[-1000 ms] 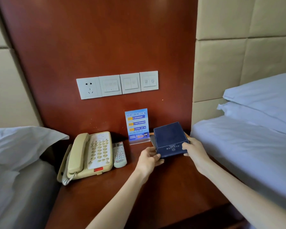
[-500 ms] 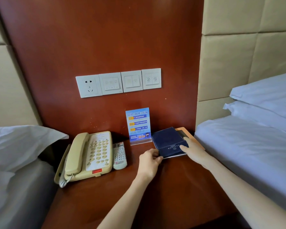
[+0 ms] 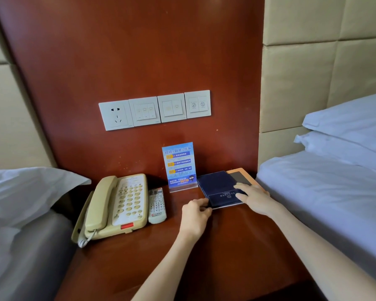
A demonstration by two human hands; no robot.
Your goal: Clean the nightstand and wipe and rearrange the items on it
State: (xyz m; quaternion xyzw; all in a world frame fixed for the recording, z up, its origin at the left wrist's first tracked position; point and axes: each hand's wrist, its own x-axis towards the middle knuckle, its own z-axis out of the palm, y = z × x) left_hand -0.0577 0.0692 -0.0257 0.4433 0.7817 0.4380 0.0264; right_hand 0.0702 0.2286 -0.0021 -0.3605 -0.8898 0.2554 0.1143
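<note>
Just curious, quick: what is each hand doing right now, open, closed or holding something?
Left hand: pinches the near corner of the blue booklet.
Right hand: open, fingers flat on the booklet.

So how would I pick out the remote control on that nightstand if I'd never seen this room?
Find the reddish-brown wooden nightstand below the row of white wall switches. On its left side sits a cream corded telephone; the slim grey-white remote control lies flat just right of it. It is the narrowest item there, covered in small buttons, with a red logo at its near end.

Wall switches (image 3: 154, 110) sit between left pillow (image 3: 30, 190) and right bed (image 3: 323, 192) (stacked pillows (image 3: 352, 124)).
</note>
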